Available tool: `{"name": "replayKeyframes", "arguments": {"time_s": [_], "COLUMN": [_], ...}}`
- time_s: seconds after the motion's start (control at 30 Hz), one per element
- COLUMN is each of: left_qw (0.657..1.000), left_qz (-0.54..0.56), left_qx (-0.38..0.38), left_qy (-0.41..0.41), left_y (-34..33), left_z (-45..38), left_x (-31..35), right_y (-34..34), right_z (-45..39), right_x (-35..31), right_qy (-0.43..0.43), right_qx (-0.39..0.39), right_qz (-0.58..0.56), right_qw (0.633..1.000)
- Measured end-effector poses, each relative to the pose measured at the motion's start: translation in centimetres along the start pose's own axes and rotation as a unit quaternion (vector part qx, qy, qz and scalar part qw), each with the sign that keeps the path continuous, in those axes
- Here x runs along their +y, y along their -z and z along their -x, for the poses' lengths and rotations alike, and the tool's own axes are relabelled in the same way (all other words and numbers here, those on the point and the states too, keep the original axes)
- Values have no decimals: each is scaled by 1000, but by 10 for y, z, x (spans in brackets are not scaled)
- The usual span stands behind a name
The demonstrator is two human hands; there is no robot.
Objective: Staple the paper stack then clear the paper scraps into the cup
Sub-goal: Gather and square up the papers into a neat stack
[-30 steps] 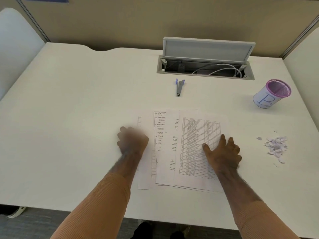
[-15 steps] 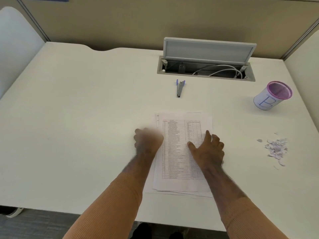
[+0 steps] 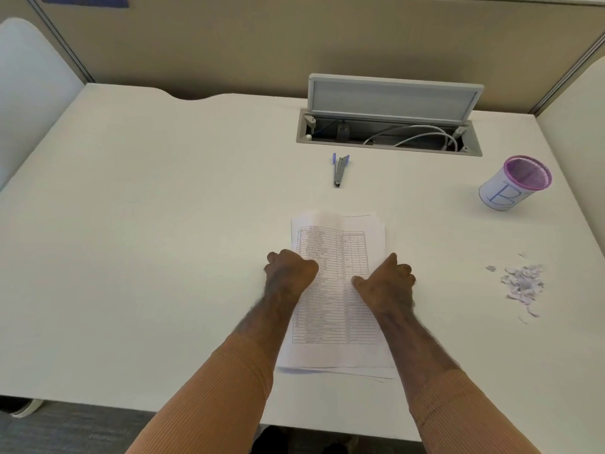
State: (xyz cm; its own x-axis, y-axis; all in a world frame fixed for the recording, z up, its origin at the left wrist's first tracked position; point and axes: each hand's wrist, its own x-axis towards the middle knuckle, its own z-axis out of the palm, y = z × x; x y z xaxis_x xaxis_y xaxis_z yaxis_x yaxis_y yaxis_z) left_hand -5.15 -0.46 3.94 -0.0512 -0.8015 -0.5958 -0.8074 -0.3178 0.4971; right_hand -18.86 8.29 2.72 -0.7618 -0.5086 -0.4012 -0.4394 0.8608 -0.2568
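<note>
A stack of printed sheets (image 3: 335, 239) lies on the white desk (image 3: 147, 240) in front of me, its lower edges slightly uneven. My left hand (image 3: 289, 273) is curled against the stack's left edge, thumb on the top sheet. At the right edge my right hand (image 3: 386, 285) grips the stack, thumb on top and fingers curled at the side. A small grey and blue stapler (image 3: 339, 170) lies beyond the stack, untouched. A pile of paper scraps (image 3: 522, 285) sits at the right. The white cup (image 3: 510, 188) with a purple rim and a blue letter stands at the far right.
An open cable box (image 3: 389, 136) with a raised lid and white cords is set into the desk behind the stapler. Partition walls close off the back and sides. The desk's front edge runs just below the stack.
The sheets were fanned out a second ago. Both hands have pushed them inward into one narrow stack and now sit at its two side edges.
</note>
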Motion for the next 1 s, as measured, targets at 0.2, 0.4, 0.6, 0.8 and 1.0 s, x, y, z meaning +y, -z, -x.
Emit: {"name": "replayKeyframes", "arguments": {"time_s": [0.2, 0.4, 0.6, 0.8, 1.0], "left_qw": [999, 1000, 1000, 999, 999], "left_qz": [39, 23, 12, 33, 30], "left_qx": [-19, -9, -7, -18, 0], "left_qy": [1, -7, -20, -25, -39], "left_y": [6, 3, 1, -4, 4], "left_z": [-7, -8, -12, -27, -13], "left_x": [-6, -10, -13, -25, -23], "right_y": [5, 4, 1, 3, 13], "right_z": [-2, 4, 2, -9, -21], "right_x": [0, -5, -12, -1, 17], "right_qy": [-3, 7, -1, 11, -9], "right_qx": [2, 19, -6, -41, -116], "right_qz": [15, 8, -18, -179, -373], "right_qw": [1000, 1000, 1000, 983, 920]}}
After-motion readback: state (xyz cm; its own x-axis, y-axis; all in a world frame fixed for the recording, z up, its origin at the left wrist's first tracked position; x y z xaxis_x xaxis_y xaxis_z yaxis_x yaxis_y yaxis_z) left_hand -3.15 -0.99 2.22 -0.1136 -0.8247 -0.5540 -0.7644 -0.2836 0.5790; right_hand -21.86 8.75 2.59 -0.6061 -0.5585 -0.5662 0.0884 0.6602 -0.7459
